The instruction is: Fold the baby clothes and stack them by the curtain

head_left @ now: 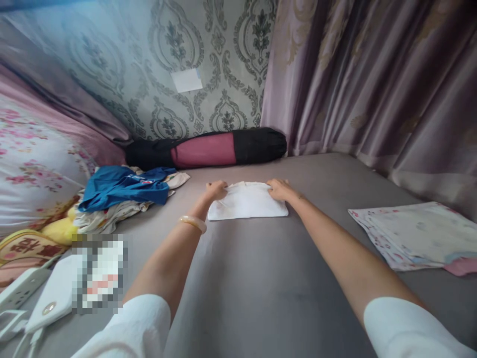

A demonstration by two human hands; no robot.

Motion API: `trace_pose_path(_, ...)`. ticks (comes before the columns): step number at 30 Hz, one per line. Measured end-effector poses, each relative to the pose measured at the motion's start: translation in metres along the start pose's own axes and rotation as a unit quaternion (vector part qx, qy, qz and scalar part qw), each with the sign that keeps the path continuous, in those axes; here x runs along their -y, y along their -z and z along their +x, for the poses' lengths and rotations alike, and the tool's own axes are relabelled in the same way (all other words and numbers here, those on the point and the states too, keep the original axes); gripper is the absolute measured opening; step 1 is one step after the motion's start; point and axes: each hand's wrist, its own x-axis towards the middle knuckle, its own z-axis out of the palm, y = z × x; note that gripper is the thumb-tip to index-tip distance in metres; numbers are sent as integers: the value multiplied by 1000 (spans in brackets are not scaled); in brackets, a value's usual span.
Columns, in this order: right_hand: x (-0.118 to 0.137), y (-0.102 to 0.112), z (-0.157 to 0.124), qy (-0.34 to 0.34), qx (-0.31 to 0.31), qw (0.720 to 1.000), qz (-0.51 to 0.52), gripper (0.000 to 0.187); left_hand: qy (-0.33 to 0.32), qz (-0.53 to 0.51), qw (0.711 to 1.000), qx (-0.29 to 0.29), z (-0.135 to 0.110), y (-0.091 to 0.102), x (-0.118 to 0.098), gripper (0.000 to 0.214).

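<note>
A folded white garment (248, 203) lies on the grey bed surface (261, 278) ahead of me. My left hand (216, 190) grips its far left corner with curled fingers. At the far right corner my right hand (279, 189) pinches the cloth the same way. Both arms reach forward in white sleeves, and a pale bangle (193, 223) sits on my left wrist.
A heap of clothes topped by a blue shirt (122, 186) lies at the left. A black and pink roll bag (206, 147) rests against the patterned wall. Folded floral cloths (413, 233) sit at the right. Curtains (372, 79) hang behind; a power strip (18, 291) lies at bottom left.
</note>
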Motion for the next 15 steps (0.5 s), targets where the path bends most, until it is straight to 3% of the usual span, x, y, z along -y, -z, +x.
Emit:
trace_pose_path(6, -2, 29, -21, 6, -41, 999, 0, 35, -18, -13, 998, -50, -27, 28, 7, 32)
trace_pose_path(10, -4, 48, -36, 30, -122, 992, 16, 34, -39, -43, 991, -122, -50, 48, 9, 33)
trace_pose_path(13, -2, 54, -51, 51, -184, 981, 22, 32, -45, -52, 981, -181, -65, 50, 8, 34)
trace_pose_path(15, 2, 50, -65, 60, -206, 976, 20, 30, -43, -49, 977, -204, -75, 42, 7, 37)
